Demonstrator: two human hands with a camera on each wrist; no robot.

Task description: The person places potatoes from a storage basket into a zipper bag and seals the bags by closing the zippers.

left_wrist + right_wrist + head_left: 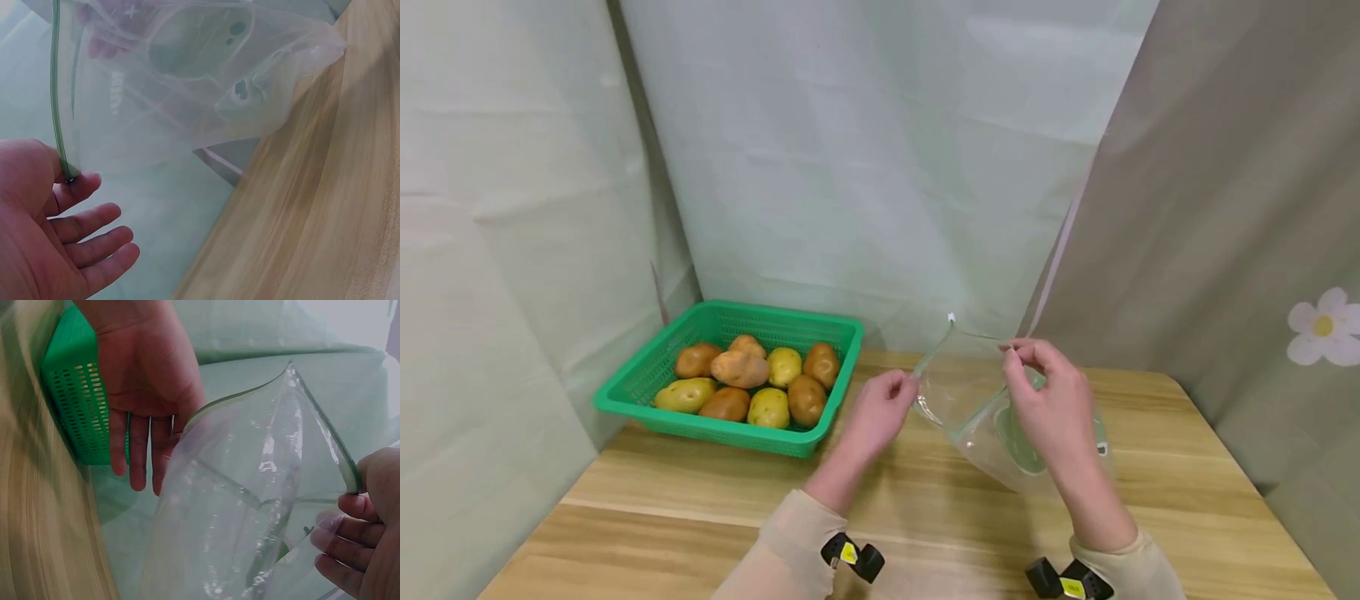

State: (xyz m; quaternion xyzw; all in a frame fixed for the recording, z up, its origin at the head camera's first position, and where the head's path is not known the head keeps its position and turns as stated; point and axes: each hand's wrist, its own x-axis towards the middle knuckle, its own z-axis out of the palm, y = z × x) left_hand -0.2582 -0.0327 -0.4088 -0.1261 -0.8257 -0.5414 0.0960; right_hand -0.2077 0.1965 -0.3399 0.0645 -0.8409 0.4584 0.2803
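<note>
A clear zip bag [977, 417] with a green print hangs above the wooden table [700, 500], its mouth held apart. My left hand [908, 385] pinches the green zip rim on the left side. In the left wrist view that hand [67, 178] grips the rim between thumb and forefinger, the other fingers relaxed, with the bag [187, 94] above. My right hand [1011, 350] pinches the opposite rim. The right wrist view shows this hand [353, 494] on the bag [250, 506] edge, and the left hand [147, 394] behind.
A green plastic basket [647, 379] with several brown and yellow potatoes [741, 368] stands at the table's back left, also seen in the right wrist view as the basket [75, 412]. Pale curtains close in the back and both sides. A flower-print cloth [1322, 325] hangs right.
</note>
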